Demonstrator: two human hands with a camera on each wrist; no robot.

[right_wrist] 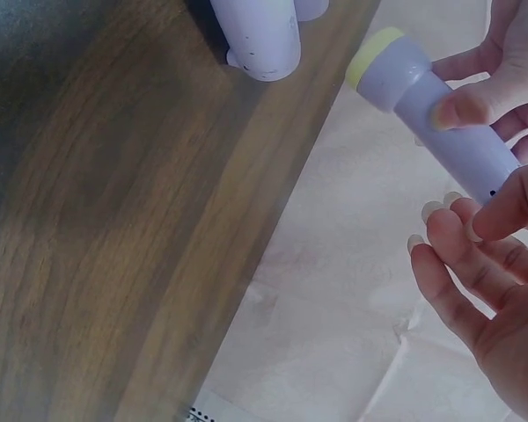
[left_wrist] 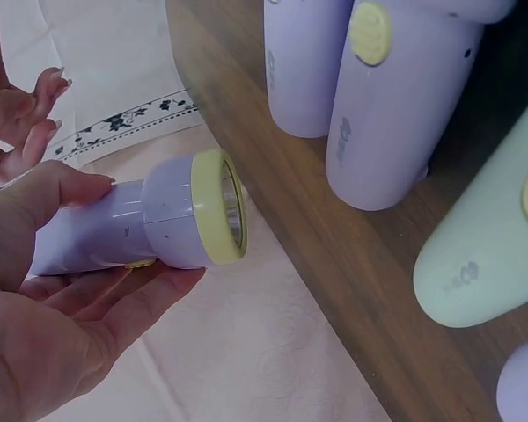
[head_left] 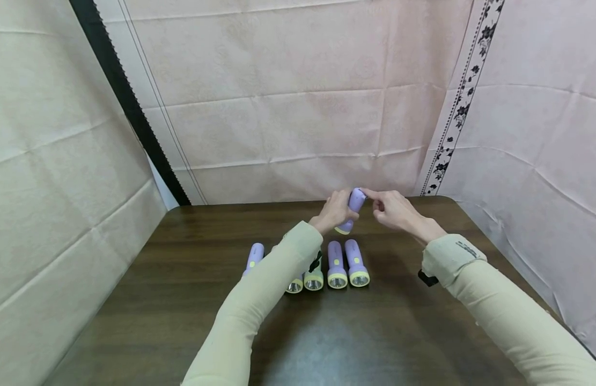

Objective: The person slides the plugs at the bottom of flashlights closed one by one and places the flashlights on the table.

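My left hand point(head_left: 332, 210) grips a purple flashlight point(head_left: 357, 200) with a pale yellow rim, above the table's far edge. In the left wrist view, thumb and fingers wrap the barrel of this flashlight point(left_wrist: 114, 224), and its lens end sticks out past them. The extended index finger of my right hand point(head_left: 396, 209) is at the flashlight's tail end. The right wrist view shows that hand point(right_wrist: 502, 281) with its other fingers loosely bent and holding nothing. The index fingertip hides part of the tail, so firm contact cannot be confirmed.
Several flashlights lie in a row on the dark wooden table point(head_left: 182, 300): two purple ones point(head_left: 336, 262) at right, a pale green one point(head_left: 314, 280) beside them, and others partly behind my left sleeve, including a purple one point(head_left: 255, 253). Pale cloth point(head_left: 298, 123) hangs behind the table.
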